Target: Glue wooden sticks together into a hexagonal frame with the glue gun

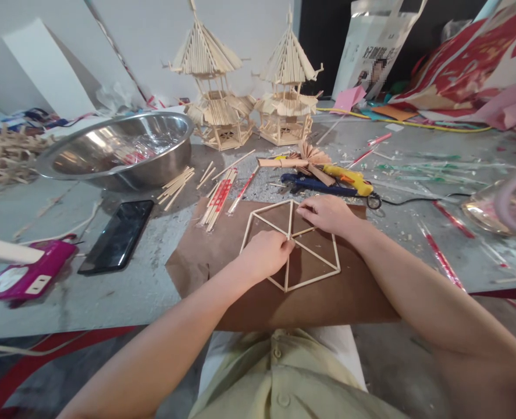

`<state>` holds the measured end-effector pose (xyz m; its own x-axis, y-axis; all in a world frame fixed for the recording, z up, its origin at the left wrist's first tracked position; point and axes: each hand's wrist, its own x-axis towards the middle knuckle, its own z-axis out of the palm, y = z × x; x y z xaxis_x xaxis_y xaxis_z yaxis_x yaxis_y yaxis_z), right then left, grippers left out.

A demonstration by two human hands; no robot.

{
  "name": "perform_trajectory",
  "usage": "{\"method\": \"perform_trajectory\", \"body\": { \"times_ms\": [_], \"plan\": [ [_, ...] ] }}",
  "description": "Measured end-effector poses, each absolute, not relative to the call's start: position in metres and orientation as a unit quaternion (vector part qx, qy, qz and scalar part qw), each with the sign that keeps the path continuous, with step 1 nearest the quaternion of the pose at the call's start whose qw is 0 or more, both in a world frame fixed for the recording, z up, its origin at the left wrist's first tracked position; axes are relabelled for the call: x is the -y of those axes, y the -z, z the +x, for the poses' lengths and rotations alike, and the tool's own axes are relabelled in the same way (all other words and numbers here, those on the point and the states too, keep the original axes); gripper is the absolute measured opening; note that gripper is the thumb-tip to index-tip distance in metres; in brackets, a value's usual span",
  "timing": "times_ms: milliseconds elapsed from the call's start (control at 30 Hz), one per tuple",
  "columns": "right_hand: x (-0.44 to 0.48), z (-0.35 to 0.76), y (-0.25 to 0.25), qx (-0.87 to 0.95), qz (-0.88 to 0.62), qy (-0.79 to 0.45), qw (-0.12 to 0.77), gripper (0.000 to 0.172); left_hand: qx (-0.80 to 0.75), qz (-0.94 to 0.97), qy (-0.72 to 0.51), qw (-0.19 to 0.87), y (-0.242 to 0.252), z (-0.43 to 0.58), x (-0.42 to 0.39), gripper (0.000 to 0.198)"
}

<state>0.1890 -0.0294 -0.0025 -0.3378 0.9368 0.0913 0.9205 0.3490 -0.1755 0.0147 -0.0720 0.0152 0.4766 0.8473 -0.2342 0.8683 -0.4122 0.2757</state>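
The left hand point(269, 254) pinches the pale hexagonal wooden-stick frame point(312, 280) centrally, best held flat; far right, the right hand's point(326, 214) grip is unclear.

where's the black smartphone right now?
In the head view, the black smartphone lies flat on the left part of the table, just on the near side of the metal basin and left of the brown sheet.

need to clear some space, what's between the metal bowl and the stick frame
In the head view, loose sticks lie by the bowl, then a red-marked bundle and some brown sheet before the stick frame.
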Motion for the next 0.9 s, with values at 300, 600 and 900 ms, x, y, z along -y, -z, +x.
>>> {"method": "perform_trajectory", "body": {
  "times_ms": [300, 600, 900],
  "plan": [
    [0.026, 0.191, -0.003, 0.807, -0.579, -0.051, 0.103, 0.030, -0.487, 0.852, 0.019, 0.192, -0.022, -0.004, 0.077, 0.031],
    [0.031, 0.188, -0.004, 0.873, -0.468, -0.024, 0.135, 0.024, -0.502, 0.859, 0.052, 0.083, -0.022, -0.011, 0.092, 0.030],
    [0.028, 0.184, 0.007, 0.926, -0.348, -0.019, 0.144, 0.024, -0.459, 0.888, -0.003, 0.009, -0.013, -0.002, 0.104, 0.024]
  ]
}}
